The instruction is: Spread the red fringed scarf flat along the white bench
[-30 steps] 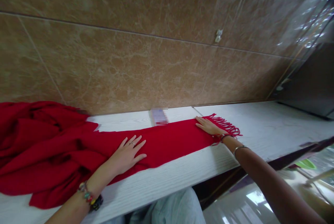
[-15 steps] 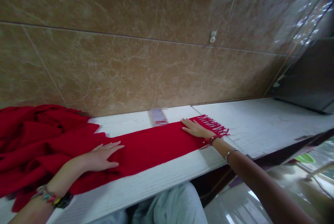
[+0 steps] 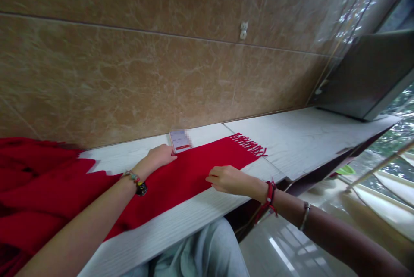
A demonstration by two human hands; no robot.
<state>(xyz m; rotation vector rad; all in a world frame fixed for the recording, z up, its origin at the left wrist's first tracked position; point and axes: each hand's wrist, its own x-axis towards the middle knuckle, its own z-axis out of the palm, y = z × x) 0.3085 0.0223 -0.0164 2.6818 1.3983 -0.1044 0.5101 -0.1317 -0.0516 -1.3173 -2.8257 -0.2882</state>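
A long red scarf (image 3: 190,169) lies stretched along a white ledge (image 3: 181,221), its fringed end (image 3: 249,144) to the right and the rest bunched in a heap at the left (image 3: 29,186). My left hand (image 3: 161,156) rests on the scarf's far edge with fingers curled, just beside a small white and red card (image 3: 180,140). At the scarf's near edge my right hand (image 3: 228,178) has its fingers bent down on the cloth. Whether either hand pinches the fabric is not visible.
A brown marble wall (image 3: 161,66) rises right behind the ledge, with a small white fitting (image 3: 243,30) on it. A dark grey box (image 3: 365,79) stands on the ledge at far right. My knees in pale trousers (image 3: 200,255) are below the ledge edge.
My left hand went from flat on the scarf's middle to its far edge by the card. My right hand left the fringed end and came back to the near edge. The view swung right.
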